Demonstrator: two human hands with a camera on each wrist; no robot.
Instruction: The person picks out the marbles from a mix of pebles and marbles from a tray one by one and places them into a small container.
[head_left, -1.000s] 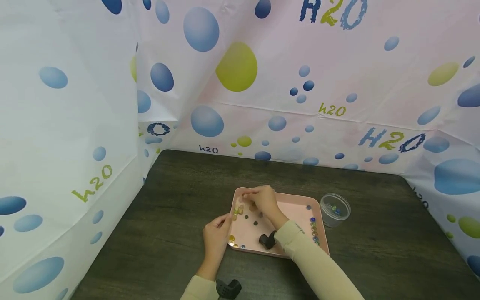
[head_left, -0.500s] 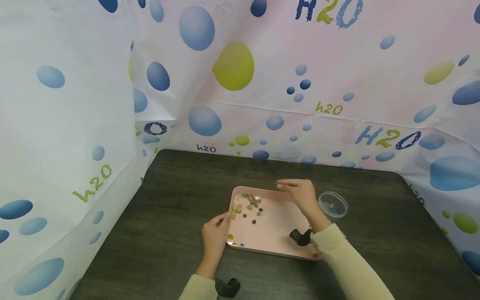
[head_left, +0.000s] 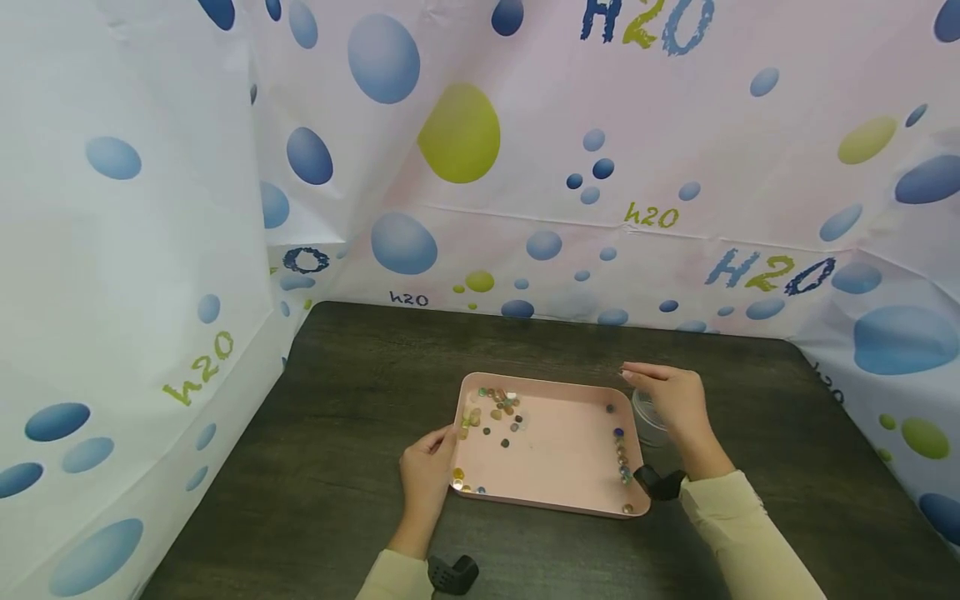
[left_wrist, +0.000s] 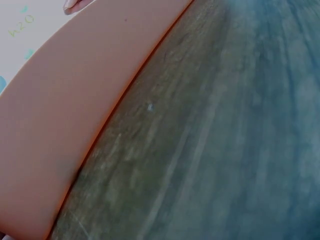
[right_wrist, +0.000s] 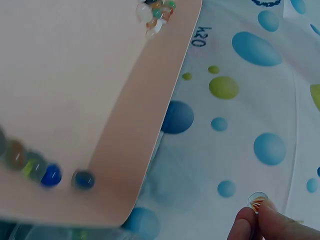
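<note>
A pink tray [head_left: 570,458] lies on the dark table with glass marbles in it. At its left rim, my left hand [head_left: 427,468] grips the edge; the left wrist view shows mostly the tray's outer wall [left_wrist: 75,100]. My right hand [head_left: 672,408] is raised beyond the tray's back right corner, close over a clear round container [head_left: 648,427] that it partly hides. Between thumb and fingertips it pinches a clear marble [right_wrist: 255,198] with an orange and white swirl. Several marbles [head_left: 621,457] line the tray's right side, a blue one [right_wrist: 51,175] among them.
A loose cluster of marbles [head_left: 504,403] sits in the tray's back left part, with dark ones [head_left: 506,443] nearby. A few more marbles [head_left: 459,475] lie in the front left corner. A patterned sheet [head_left: 555,167] hangs behind the table [head_left: 352,400].
My right hand has moved from the marble cluster at the tray's back left, across to the right, carrying a marble to the container. My left hand has stayed at the tray's left rim.
</note>
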